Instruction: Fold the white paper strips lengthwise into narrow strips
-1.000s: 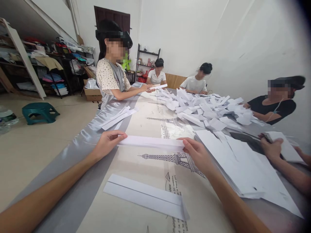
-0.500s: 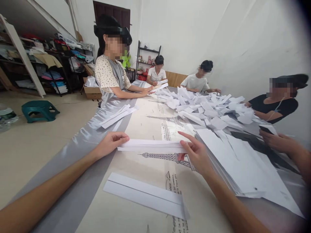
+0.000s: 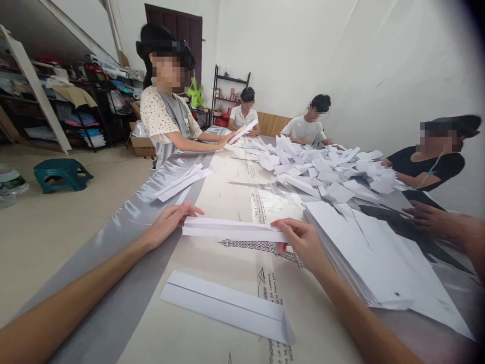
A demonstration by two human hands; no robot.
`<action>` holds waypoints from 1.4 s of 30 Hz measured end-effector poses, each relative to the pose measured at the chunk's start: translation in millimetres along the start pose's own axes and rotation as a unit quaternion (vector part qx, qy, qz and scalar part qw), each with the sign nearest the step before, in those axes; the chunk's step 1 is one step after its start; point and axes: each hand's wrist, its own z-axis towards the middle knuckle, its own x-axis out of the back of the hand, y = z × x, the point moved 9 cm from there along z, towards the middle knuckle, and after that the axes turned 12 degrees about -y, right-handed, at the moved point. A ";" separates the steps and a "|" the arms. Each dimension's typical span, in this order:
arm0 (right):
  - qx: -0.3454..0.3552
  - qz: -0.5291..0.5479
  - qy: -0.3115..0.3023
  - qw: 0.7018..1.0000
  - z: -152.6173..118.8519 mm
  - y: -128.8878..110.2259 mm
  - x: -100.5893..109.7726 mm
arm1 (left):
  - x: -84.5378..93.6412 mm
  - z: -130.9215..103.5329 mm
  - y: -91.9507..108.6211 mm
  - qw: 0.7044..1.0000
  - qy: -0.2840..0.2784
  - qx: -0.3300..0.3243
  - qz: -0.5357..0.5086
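Note:
A folded white paper strip (image 3: 231, 228) stretches between my two hands, just above the table. Around its left end my left hand (image 3: 173, 221) is closed, with a finger pointing along the upper edge. My right hand (image 3: 301, 240) pinches the right end between thumb and fingers, some of them hidden behind the paper. Nearer to me a second folded paper strip (image 3: 225, 308), with a dark crease line along its length, lies on the tablecloth (image 3: 182, 328). To the right of my right hand is a stack of white paper sheets (image 3: 364, 253).
A heap of folded papers (image 3: 322, 167) covers the table's far right. More folded strips (image 3: 184, 183) lie at the left edge. Several people sit or stand round the table, and a co-worker's hand (image 3: 435, 217) reaches in at right. A green stool (image 3: 62, 174) stands on the floor.
My right hand has slid left along the strip and its raised index finger has come down onto the paper. My left fingers have shifted at the left end. The strip's fold looks wider.

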 end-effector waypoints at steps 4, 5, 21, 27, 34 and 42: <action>-0.009 -0.018 0.035 0.999 -1.8 1.7 5.0 | -4.9 0.2 3.1 0.998 -0.044 -0.043 0.004; -0.008 -0.021 0.044 0.999 -2.6 1.6 6.9 | -7.2 0.0 5.4 0.997 -0.055 -0.048 0.016; -0.006 0.063 -0.027 0.998 -0.3 6.5 -4.8 | -3.5 1.2 -12.1 0.996 -0.013 0.011 -0.082; 0.001 0.055 -0.001 0.998 -2.2 3.7 -2.1 | -4.0 2.3 -12.2 0.994 -0.009 0.000 -0.106; -0.044 0.090 0.032 0.994 -1.4 15.9 5.5 | -9.8 1.5 -0.4 0.989 -0.028 -0.026 -0.144; -0.072 0.099 0.005 0.992 -1.1 24.3 6.8 | -3.1 4.5 -3.1 0.988 -0.001 -0.031 -0.151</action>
